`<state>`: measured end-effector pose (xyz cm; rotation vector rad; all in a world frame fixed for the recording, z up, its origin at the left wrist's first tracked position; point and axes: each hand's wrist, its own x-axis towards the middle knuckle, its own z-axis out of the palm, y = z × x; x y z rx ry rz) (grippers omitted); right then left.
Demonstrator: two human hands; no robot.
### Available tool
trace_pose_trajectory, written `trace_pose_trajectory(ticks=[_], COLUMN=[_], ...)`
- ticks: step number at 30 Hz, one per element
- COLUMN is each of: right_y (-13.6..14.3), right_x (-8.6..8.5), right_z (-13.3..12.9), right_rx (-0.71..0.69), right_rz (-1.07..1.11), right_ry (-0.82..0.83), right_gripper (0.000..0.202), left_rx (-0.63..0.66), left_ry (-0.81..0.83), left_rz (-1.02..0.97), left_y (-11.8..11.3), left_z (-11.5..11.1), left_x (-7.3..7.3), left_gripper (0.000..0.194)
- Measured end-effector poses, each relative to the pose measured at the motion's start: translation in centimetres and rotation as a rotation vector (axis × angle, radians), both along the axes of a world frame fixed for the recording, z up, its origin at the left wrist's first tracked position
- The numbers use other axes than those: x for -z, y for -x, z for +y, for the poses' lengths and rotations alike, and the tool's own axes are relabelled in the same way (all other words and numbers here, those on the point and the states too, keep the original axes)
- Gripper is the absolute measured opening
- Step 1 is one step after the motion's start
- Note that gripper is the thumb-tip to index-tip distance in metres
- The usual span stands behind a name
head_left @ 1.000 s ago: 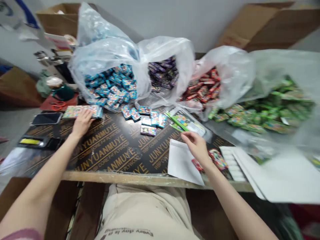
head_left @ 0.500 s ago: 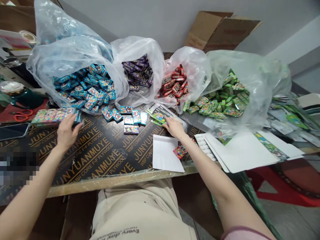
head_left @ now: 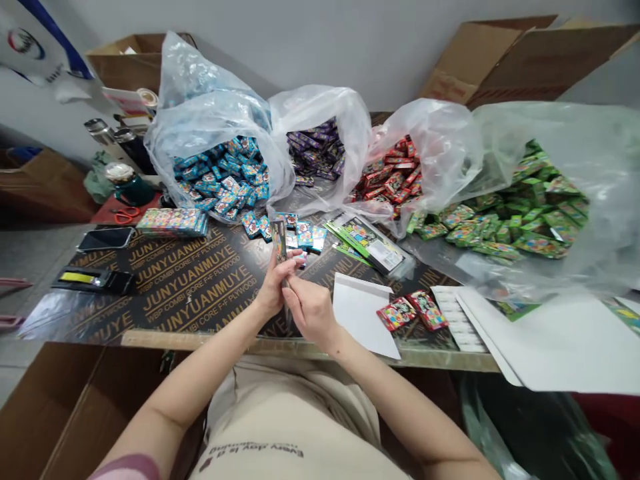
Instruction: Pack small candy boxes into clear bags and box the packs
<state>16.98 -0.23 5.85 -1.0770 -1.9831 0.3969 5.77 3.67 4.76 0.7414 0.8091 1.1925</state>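
My left hand (head_left: pixel 274 283) holds a thin printed packet (head_left: pixel 279 241) upright, seen nearly edge-on. Against it, my right hand (head_left: pixel 310 308) is closed at the packet's lower part; its fingertips are hidden. Just behind the hands lie several small blue boxes (head_left: pixel 305 235). Flat printed green and black packets (head_left: pixel 367 243) rest to the right of them. A white paper envelope (head_left: pixel 357 310) is beside my right hand, with red boxes (head_left: pixel 397 313) at its right edge.
Plastic bags hold blue (head_left: pixel 220 175), purple (head_left: pixel 317 150), red (head_left: pixel 393 175) and green (head_left: pixel 525 207) boxes along the back. A stack of colourful packets (head_left: pixel 173 221), a phone (head_left: pixel 106 239) and red scissors (head_left: pixel 126 215) lie left. White sheets (head_left: pixel 565 347) lie right.
Both hands have come together in the middle, now around an upright packet. My left hand has left the colourful stack and my right hand the green packets. The view has shifted left.
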Motion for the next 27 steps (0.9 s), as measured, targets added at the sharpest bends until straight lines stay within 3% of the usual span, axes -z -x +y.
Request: trace_pose_trajectory(ticks=[3,6,8,11,14,19,23,27], right_y=[-0.8,-2.8,-3.7,-4.2,-4.4,-5.1,-5.4,-5.0], right_x=[-0.4,-1.3,-1.8,-2.0,-2.0,-2.1,-2.1,-1.2], right_z=[0.4,2.0,2.9,3.6,3.7,3.2,3.5,4.1], right_rx=[0.033,0.112,0.062,-0.078,-0.211,-0.291,-0.353,-0.334], right_rz=[0.246,0.371,0.381,0.331,0.180,-0.097,-0.092,0.070], right_ry=[0.115,0.149,0.196,0.320,0.333,0.367,0.420,0.385], right_gripper=[0.038,0.033,0.032,0.029,0.034,0.030,0.048,0.044], left_rx=[0.115,0.268,0.337,0.350,0.385,0.412,0.406,0.300], left_ry=[0.195,0.225,0.232,0.208,0.177,0.119,0.196,0.181], left_rz=[-0.151,-0.189,-0.166,-0.085,-0.006,0.113,0.110,0.170], left_y=[1.0,2.2,2.6,2.8,3.2,3.7,3.2,2.9], left_z=[-2.0,-4.1,-5.1,-5.3,-4.5,-4.3,-5.2,-5.5], left_x=[-0.5,-0.6,0.0,1.2,1.7,-0.2,-1.0,-0.5], left_gripper=[0.061,0.059,0.057,0.058,0.067,0.061,0.049,0.034])
